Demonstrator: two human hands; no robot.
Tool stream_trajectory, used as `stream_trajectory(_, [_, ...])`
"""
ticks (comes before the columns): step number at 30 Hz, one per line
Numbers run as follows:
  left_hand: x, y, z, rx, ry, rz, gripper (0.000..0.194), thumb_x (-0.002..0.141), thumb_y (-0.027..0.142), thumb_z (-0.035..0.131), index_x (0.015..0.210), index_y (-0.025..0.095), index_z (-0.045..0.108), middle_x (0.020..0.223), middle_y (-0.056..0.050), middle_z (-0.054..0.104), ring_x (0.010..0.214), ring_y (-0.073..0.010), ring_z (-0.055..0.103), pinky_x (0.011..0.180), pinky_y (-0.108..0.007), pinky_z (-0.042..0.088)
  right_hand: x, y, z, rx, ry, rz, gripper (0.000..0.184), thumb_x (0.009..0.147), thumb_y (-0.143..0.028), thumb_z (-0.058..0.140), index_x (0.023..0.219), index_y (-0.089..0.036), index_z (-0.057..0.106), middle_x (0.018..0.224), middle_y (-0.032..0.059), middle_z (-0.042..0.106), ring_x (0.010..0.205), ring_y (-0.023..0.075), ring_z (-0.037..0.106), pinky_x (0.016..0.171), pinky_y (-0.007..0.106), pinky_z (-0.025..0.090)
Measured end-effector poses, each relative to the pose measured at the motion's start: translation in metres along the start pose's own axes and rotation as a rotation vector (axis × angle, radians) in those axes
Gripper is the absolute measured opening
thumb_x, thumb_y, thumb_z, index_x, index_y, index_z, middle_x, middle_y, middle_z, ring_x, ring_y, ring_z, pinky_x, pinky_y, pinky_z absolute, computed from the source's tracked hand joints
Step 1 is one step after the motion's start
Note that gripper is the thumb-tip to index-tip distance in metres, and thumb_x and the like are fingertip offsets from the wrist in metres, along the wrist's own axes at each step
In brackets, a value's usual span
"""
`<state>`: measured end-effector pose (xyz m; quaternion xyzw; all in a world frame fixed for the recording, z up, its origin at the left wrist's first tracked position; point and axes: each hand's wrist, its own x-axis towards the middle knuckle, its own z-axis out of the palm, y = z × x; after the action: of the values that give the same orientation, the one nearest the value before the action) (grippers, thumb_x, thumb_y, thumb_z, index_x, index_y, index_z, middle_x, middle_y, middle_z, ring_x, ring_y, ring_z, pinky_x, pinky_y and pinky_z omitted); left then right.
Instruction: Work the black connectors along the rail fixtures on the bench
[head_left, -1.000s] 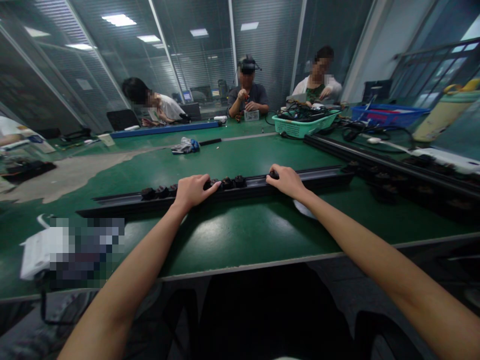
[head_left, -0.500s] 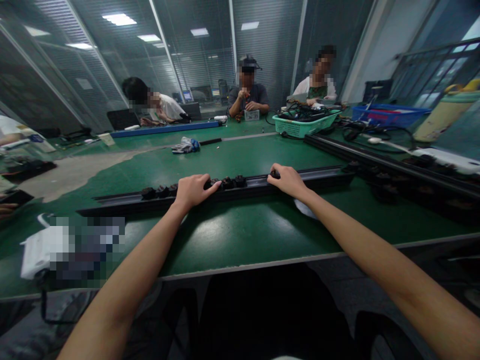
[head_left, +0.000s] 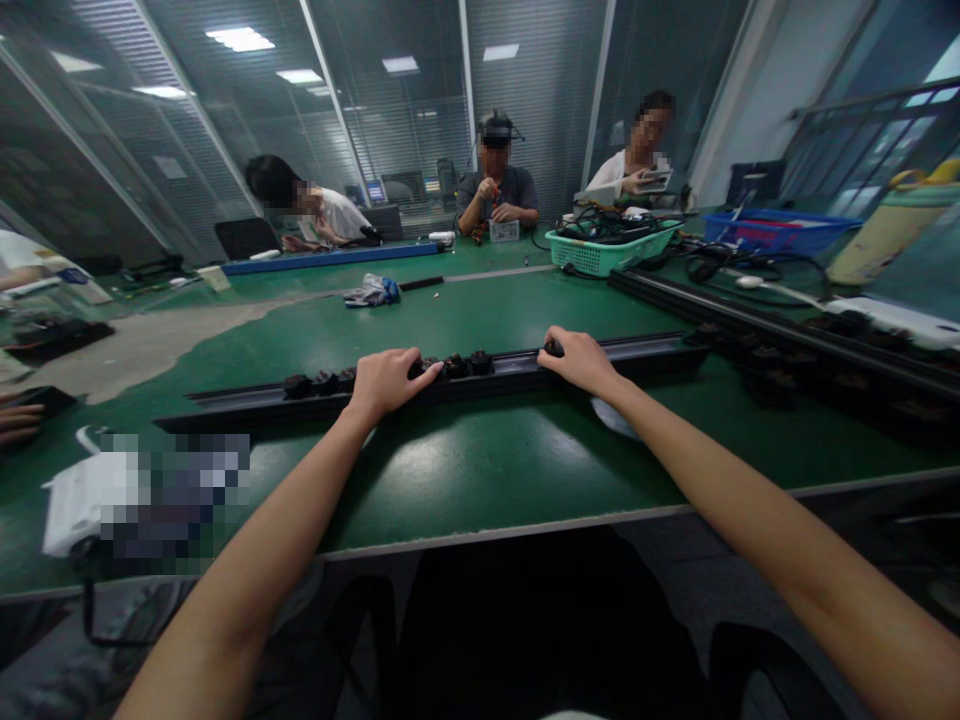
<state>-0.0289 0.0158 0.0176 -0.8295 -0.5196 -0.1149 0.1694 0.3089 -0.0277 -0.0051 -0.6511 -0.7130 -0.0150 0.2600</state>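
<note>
A long black channel rail [head_left: 510, 372] lies across the green table before me, with several small black block-like parts [head_left: 454, 366] sitting in its groove. My left hand [head_left: 385, 382] grips the rail left of its middle, the fingers curled over the far side and the thumb along the near side. Some of the parts are covered by that hand. Farther right, my right hand [head_left: 576, 360] pinches a small black part [head_left: 553, 348] at the groove. A bare stretch of groove lies between this part and the row by my left hand.
More black rails [head_left: 750, 315] and dark parts lie at the right. A green basket [head_left: 607, 255] of cables, a blue tray [head_left: 780, 232] and a glove [head_left: 373, 291] are farther back. A white device [head_left: 82, 505] is at the left front. Co-workers sit across the table.
My right hand has shifted very slightly right with the small black part. My left hand stays put on the rail. A co-worker at the back right has lifted a pale object.
</note>
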Motion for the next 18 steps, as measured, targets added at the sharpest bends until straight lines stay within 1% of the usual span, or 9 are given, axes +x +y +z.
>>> stream_trajectory(10, [-0.0003, 0.0, 0.0001, 0.0, 0.002, -0.007, 0.072, 0.098, 0.077, 0.027, 0.094, 0.021, 0.071, 0.096, -0.012, 0.077, 0.088, -0.0301, 0.071, 0.062, -0.033, 0.033, 0.0015, 0.0024, 0.0022, 0.009, 0.002, -0.002, 0.019, 0.093, -0.034, 0.06, 0.104, -0.021, 0.068, 0.098, 0.01, 0.075, 0.089, 0.0259, 0.066, 0.074, 0.031, 0.04])
stream_trajectory(18, [-0.0005, 0.0003, -0.0007, -0.002, -0.003, -0.01, 0.073, 0.097, 0.078, 0.026, 0.095, 0.021, 0.072, 0.096, -0.013, 0.077, 0.088, -0.0298, 0.07, 0.064, -0.033, 0.035, 0.0009, 0.0032, 0.0023, 0.023, 0.004, -0.002, 0.019, 0.093, -0.035, 0.06, 0.104, -0.021, 0.068, 0.098, 0.0104, 0.075, 0.089, 0.0256, 0.066, 0.074, 0.031, 0.04])
